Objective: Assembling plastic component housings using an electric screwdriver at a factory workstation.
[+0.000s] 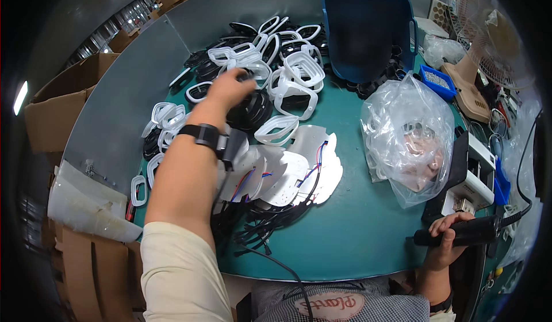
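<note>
The left hand (229,89) stretches far over the green tabletop (356,230) into the heap of white and black plastic frames (287,74), its fingers curled down onto a black ring-shaped part (250,112) at the heap's near edge, though I cannot tell whether they actually grip it. The right hand (445,241) sits at the tabletop's near right edge, fingers wrapped round a black electric screwdriver (460,233). Between them lie white round boards with wires (287,175) and a clear plastic bag (411,143).
</note>
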A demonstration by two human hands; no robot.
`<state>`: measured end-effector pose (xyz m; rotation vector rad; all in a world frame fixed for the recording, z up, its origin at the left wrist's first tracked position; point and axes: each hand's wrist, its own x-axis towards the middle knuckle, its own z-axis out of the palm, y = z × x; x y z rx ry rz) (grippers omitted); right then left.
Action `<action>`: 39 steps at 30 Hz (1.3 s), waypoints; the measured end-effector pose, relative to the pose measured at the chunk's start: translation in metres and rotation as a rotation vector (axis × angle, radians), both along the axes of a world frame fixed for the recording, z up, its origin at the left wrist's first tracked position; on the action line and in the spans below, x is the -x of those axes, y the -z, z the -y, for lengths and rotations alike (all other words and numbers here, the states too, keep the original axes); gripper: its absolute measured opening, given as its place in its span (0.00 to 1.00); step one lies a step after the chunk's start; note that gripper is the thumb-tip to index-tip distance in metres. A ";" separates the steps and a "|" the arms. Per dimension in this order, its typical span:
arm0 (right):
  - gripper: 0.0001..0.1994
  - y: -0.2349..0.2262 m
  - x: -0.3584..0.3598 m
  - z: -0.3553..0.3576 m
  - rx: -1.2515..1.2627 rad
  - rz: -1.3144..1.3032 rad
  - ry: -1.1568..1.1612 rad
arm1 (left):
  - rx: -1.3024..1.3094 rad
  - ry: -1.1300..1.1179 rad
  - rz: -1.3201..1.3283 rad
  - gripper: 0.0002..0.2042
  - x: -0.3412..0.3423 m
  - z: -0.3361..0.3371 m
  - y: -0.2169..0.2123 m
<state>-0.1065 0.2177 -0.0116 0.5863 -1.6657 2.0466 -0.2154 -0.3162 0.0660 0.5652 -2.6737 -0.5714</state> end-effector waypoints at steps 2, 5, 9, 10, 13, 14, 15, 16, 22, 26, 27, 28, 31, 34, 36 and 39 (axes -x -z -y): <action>0.26 0.001 0.001 -0.001 0.020 0.035 0.017 | -0.457 0.027 -0.155 0.24 -0.012 0.018 -0.021; 0.26 0.005 0.003 -0.009 0.043 0.047 0.024 | -1.084 0.131 -0.391 0.20 -0.033 -0.014 -0.057; 0.26 0.005 0.002 -0.010 0.077 0.050 -0.014 | -1.267 0.443 -0.344 0.29 -0.073 -0.037 -0.075; 0.26 0.005 0.000 -0.009 0.084 0.049 -0.015 | -1.315 0.534 -0.314 0.32 -0.081 -0.051 -0.077; 0.26 0.003 -0.004 -0.008 0.052 0.018 0.000 | -1.238 0.612 -0.263 0.35 -0.100 -0.096 -0.072; 0.25 0.004 -0.005 -0.008 0.045 0.008 0.000 | -1.244 0.567 -0.267 0.33 -0.105 -0.120 -0.066; 0.25 0.002 -0.007 -0.008 0.046 0.007 0.001 | -1.264 0.528 -0.187 0.25 -0.114 -0.136 -0.059; 0.24 0.002 -0.008 -0.009 0.053 -0.003 -0.008 | -1.019 0.619 -0.099 0.21 -0.122 -0.152 -0.052; 0.21 0.005 -0.009 -0.007 0.039 -0.063 -0.067 | 0.045 1.141 0.093 0.27 -0.177 -0.250 0.011; 0.21 0.003 -0.008 -0.008 0.028 -0.109 -0.081 | 0.170 1.204 0.084 0.21 -0.199 -0.267 0.059; 0.21 0.004 -0.007 -0.009 0.026 -0.097 -0.080 | 0.160 1.207 0.093 0.21 -0.203 -0.268 0.062; 0.21 0.004 -0.007 -0.009 0.024 -0.105 -0.078 | 0.175 1.171 0.105 0.21 -0.206 -0.269 0.062; 0.21 0.004 -0.007 -0.012 0.006 -0.113 -0.055 | 0.093 1.119 0.138 0.21 -0.207 -0.272 0.050; 0.21 0.005 -0.008 -0.013 0.035 -0.099 -0.054 | 0.061 0.929 -0.056 0.21 -0.209 -0.272 0.057; 0.21 0.006 -0.008 -0.012 0.045 -0.087 -0.047 | 0.043 0.863 -0.062 0.21 -0.210 -0.278 0.065; 0.22 0.005 -0.007 -0.010 0.066 -0.075 -0.040 | 0.029 0.757 -0.055 0.19 -0.212 -0.289 0.085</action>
